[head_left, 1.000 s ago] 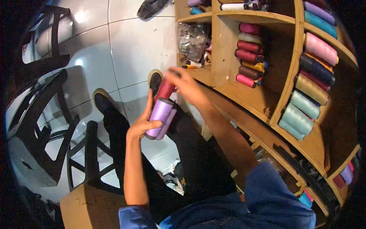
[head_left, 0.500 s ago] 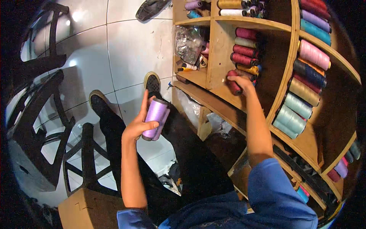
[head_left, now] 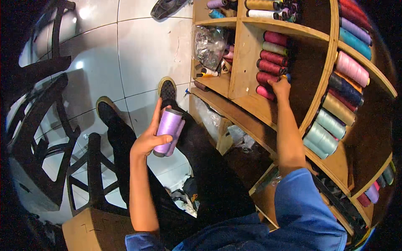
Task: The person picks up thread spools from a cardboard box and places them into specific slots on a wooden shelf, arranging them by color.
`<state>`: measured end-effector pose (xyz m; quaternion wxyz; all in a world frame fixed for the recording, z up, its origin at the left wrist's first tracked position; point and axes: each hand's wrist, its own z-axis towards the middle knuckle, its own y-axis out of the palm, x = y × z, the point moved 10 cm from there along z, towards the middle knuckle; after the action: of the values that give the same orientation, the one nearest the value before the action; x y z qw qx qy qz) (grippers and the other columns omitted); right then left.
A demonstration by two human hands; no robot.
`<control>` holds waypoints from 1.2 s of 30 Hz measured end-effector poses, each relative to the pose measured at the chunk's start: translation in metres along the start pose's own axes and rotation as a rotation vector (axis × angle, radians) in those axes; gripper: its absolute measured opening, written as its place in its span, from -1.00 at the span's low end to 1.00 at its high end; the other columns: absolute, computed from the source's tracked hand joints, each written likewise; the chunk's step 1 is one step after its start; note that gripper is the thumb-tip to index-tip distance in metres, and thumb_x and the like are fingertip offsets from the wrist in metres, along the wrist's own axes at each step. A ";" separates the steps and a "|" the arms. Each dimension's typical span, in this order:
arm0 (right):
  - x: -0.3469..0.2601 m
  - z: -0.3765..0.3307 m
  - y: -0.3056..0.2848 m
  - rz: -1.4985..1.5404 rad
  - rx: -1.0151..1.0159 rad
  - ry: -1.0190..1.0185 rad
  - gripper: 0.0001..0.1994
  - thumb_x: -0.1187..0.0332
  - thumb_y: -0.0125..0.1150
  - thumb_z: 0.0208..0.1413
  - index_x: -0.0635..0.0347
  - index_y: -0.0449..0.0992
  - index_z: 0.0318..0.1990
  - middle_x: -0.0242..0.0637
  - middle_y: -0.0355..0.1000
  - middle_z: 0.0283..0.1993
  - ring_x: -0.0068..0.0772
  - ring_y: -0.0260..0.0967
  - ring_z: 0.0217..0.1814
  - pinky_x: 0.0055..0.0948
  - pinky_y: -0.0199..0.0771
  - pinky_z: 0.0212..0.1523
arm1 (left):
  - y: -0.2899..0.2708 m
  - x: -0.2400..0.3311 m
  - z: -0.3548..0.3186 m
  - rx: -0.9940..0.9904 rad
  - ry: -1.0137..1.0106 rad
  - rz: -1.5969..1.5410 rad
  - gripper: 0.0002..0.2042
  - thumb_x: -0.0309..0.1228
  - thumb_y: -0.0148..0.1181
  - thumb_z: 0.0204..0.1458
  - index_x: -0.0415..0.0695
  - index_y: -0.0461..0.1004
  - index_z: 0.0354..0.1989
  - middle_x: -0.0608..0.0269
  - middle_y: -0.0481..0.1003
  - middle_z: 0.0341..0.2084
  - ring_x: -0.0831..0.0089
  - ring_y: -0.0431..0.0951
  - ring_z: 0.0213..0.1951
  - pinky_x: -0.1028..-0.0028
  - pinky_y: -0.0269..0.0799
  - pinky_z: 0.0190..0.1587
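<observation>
- Far left: dark metal chair frames (head_left: pixel 46 138) on pale floor tiles (head_left: pixel 142 46).
- Lower left: brown cardboard box (head_left: pixel 90 230), just beside the left forearm.
- Left hand (head_left: pixel 148 140): grip wrapped round a lilac thread cone (head_left: pixel 167 131), thumb up along one side, fingers behind; cone held upright above the dark-trousered lap, well apart from the shelves.
- Lilac thread cone: probably light, with a stiff core and smooth, slippery winding; best held round the mid-body or by the core ends, not by loose thread.
- Centre: clear plastic bag (head_left: pixel 209 44) in a wooden shelf (head_left: pixel 247 108) compartment.
- Right hand (head_left: pixel 279 88): fingertips resting on the pink and maroon spools (head_left: pixel 268 73) stacked there; pinching or merely touching, cannot tell.
- Far right: rows of pastel cones (head_left: pixel 335 125).
</observation>
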<state>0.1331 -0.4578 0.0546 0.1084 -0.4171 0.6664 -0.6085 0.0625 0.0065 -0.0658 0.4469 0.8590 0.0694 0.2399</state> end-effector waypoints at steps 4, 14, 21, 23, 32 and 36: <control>0.025 -0.010 0.003 0.064 0.053 0.209 -0.47 0.12 0.40 -0.28 0.15 0.48 -0.10 -0.08 0.46 -0.11 -0.12 0.41 -0.03 -0.33 0.35 -0.02 | -0.003 -0.003 0.000 -0.001 -0.003 0.013 0.22 -0.18 0.43 -0.44 -0.05 -0.45 0.33 -0.10 -0.14 0.28 0.15 -0.03 0.28 0.36 -0.14 0.26; 0.030 -0.010 -0.005 0.264 0.301 0.155 -0.45 0.17 0.46 -0.36 0.23 0.49 -0.14 -0.05 0.47 -0.18 -0.10 0.43 -0.10 -0.30 0.38 -0.04 | 0.002 -0.003 0.000 0.002 -0.058 -0.027 0.16 -0.22 0.41 -0.41 -0.05 -0.36 0.34 -0.03 -0.03 0.24 0.21 0.06 0.24 0.39 -0.09 0.23; 0.033 -0.011 0.008 0.247 0.310 0.161 -0.40 0.14 0.47 -0.34 0.18 0.44 -0.07 -0.18 0.48 -0.19 -0.17 0.42 -0.12 -0.34 0.35 -0.03 | -0.004 -0.004 -0.005 0.024 -0.029 -0.020 0.09 -0.23 0.35 -0.38 -0.04 -0.29 0.35 0.01 0.02 0.22 0.23 0.08 0.22 0.40 -0.09 0.22; 0.036 -0.010 -0.010 0.119 0.452 0.127 -0.35 0.17 0.49 -0.36 0.35 0.39 -0.08 -0.07 0.46 -0.21 -0.10 0.41 -0.13 -0.30 0.34 -0.03 | -0.002 -0.003 0.000 0.004 -0.017 0.010 0.06 -0.20 0.33 -0.36 -0.05 -0.24 0.34 0.00 0.05 0.20 0.23 0.11 0.20 0.41 -0.06 0.21; -0.197 -0.210 0.077 0.795 -0.661 -0.603 -0.56 0.34 0.21 0.04 0.22 0.28 0.07 -0.31 0.39 -0.30 -0.54 0.35 -0.27 -0.54 0.38 -0.28 | 0.004 -0.003 -0.001 -0.069 -0.003 -0.220 -0.10 -0.17 0.20 -0.24 -0.08 -0.12 0.32 0.09 0.13 0.17 0.26 0.18 0.17 0.40 0.00 0.22; -0.249 -0.275 0.090 1.000 -1.091 -0.451 -0.49 0.27 0.16 0.05 0.34 0.24 0.12 -0.07 0.37 -0.02 -0.45 0.36 -0.09 -0.41 0.36 -0.07 | 0.008 0.003 -0.001 -0.086 0.027 -0.202 -0.03 -0.17 0.24 -0.35 -0.17 -0.11 0.31 0.07 0.11 0.19 0.28 0.13 0.22 0.40 -0.05 0.24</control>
<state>0.0720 -0.0961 -0.0517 0.2823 -0.1748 0.9429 0.0269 0.0642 0.0034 -0.0573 0.5041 0.8245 0.1511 0.2079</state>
